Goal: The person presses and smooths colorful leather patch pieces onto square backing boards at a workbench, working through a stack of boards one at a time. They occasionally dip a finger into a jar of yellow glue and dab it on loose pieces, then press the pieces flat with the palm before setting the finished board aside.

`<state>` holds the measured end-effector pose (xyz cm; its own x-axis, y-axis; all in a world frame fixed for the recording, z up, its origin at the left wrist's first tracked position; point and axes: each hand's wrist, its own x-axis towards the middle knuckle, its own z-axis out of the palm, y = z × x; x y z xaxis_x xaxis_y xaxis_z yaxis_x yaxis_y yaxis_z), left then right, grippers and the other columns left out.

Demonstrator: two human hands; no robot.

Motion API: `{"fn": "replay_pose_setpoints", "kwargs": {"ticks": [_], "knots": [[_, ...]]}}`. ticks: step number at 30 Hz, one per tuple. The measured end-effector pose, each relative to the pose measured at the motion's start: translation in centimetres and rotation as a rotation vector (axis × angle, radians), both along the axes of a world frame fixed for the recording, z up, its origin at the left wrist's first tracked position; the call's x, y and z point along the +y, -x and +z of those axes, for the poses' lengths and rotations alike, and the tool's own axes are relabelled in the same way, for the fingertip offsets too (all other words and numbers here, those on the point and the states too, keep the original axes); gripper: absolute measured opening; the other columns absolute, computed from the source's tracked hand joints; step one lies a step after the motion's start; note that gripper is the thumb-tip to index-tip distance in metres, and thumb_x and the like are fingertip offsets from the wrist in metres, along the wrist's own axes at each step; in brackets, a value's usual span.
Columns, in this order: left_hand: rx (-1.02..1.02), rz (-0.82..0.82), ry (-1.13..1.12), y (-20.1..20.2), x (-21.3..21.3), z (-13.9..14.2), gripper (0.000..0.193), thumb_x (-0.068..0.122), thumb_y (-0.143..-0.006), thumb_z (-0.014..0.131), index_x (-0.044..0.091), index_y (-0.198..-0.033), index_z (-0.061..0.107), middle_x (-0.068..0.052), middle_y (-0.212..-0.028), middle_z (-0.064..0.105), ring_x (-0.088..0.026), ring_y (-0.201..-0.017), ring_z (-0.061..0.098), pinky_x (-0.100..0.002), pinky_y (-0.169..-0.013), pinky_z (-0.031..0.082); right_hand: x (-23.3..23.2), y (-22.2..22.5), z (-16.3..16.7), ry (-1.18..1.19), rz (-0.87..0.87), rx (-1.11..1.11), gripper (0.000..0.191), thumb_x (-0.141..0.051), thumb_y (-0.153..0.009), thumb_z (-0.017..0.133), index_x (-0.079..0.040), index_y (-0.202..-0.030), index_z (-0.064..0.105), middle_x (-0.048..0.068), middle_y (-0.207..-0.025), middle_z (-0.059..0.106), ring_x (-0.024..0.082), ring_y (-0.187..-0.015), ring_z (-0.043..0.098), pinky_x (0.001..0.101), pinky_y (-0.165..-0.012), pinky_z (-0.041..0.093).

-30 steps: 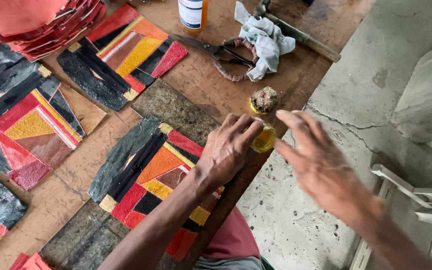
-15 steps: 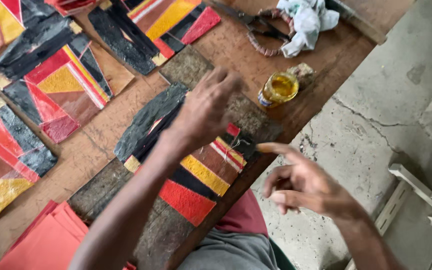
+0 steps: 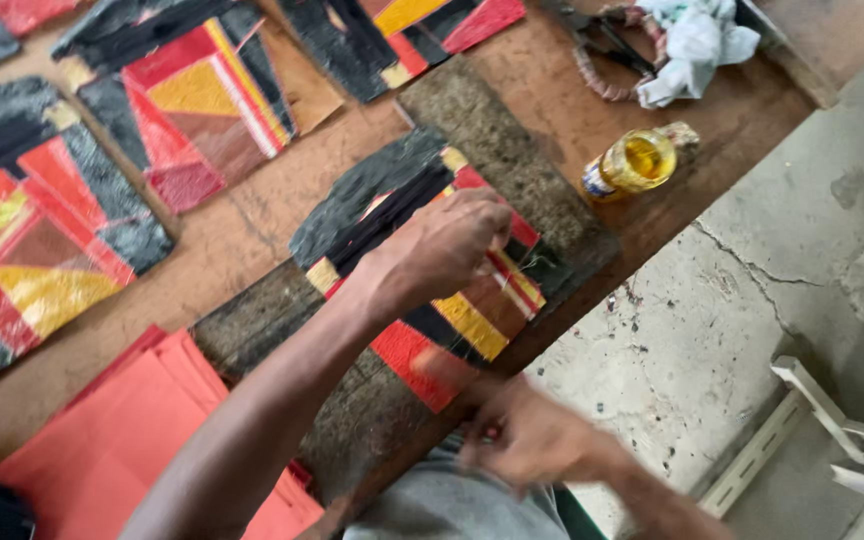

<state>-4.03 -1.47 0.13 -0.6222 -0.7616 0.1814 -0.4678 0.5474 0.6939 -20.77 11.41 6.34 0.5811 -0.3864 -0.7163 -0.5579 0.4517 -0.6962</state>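
Observation:
A patchwork piece [image 3: 472,320] of black, red, yellow and brown strips lies on a dark rough board [image 3: 512,170] near the table's front edge. My left hand [image 3: 442,250] rests on top of the piece, with its fingers curled down and pinching at the striped red and yellow part. My right hand [image 3: 532,440] is blurred, low at the table edge close to my body, just beside the piece's red corner [image 3: 422,365]. Whether it holds anything is unclear.
A small open jar of yellow liquid [image 3: 632,160] stands near the table edge, with a white cloth [image 3: 692,40] and scissors [image 3: 602,40] behind it. More patchwork pieces [image 3: 202,100] [image 3: 32,230] lie left. Red sheets [image 3: 122,440] are stacked bottom left. Concrete floor [image 3: 752,280] and a white frame [image 3: 812,420] are right.
My left hand has left the jar and settled onto the patchwork piece. My right hand has drawn in from over the floor to the table edge near my body. The view has shifted.

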Motion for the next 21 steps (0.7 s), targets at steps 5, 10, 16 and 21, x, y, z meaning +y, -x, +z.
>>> {"fn": "replay_pose_setpoints", "kwargs": {"ticks": [5, 10, 16, 21], "knots": [[0.002, -0.024, -0.039, 0.2, -0.1, -1.1, 0.029, 0.004, -0.066, 0.080, 0.003, -0.090, 0.064, -0.014, -0.100, 0.064, -0.034, -0.105, 0.063, -0.044, -0.090, 0.051, 0.7, 0.2, 0.4, 0.180, -0.080, 0.040, 0.108, -0.020, -0.085, 0.078, -0.030, -0.170, 0.012, 0.005, -0.108, 0.075, 0.015, -0.061, 0.066, 0.0281, -0.043, 0.058], [0.078, -0.028, 0.062, 0.1, -0.1, -2.0, 0.028, 0.004, -0.063, 0.077, 0.003, -0.087, 0.063, -0.014, -0.096, 0.063, -0.037, -0.103, 0.062, -0.045, -0.087, 0.050, 1.1, 2.1, -1.8, 0.449, 0.182, 0.135, 0.092, -0.025, -0.089, 0.076, -0.029, -0.162, 0.021, 0.009, -0.081, 0.074, 0.020, -0.065, 0.066, 0.0356, -0.064, 0.060], [0.064, 0.058, 0.046, 1.4, -0.7, -3.9, 0.021, 0.008, -0.069, 0.075, 0.003, -0.085, 0.062, -0.015, -0.093, 0.063, -0.038, -0.100, 0.061, -0.046, -0.086, 0.050, 3.0, 1.4, -1.4, 0.566, 0.184, 0.279, 0.098, -0.023, -0.085, 0.075, -0.037, -0.164, 0.020, 0.012, -0.082, 0.075, 0.034, -0.067, 0.069, 0.0469, -0.067, 0.059], [0.173, 0.039, 0.227, 1.5, -0.4, -5.1, 0.028, 0.007, -0.061, 0.075, 0.004, -0.086, 0.062, -0.015, -0.094, 0.064, -0.040, -0.104, 0.061, -0.046, -0.090, 0.049, 3.8, 1.9, -2.7, 0.626, 0.216, 0.191, 0.089, -0.013, -0.086, 0.063, -0.039, -0.161, 0.021, 0.008, -0.091, 0.081, 0.034, -0.070, 0.075, 0.0465, -0.069, 0.061]]}}
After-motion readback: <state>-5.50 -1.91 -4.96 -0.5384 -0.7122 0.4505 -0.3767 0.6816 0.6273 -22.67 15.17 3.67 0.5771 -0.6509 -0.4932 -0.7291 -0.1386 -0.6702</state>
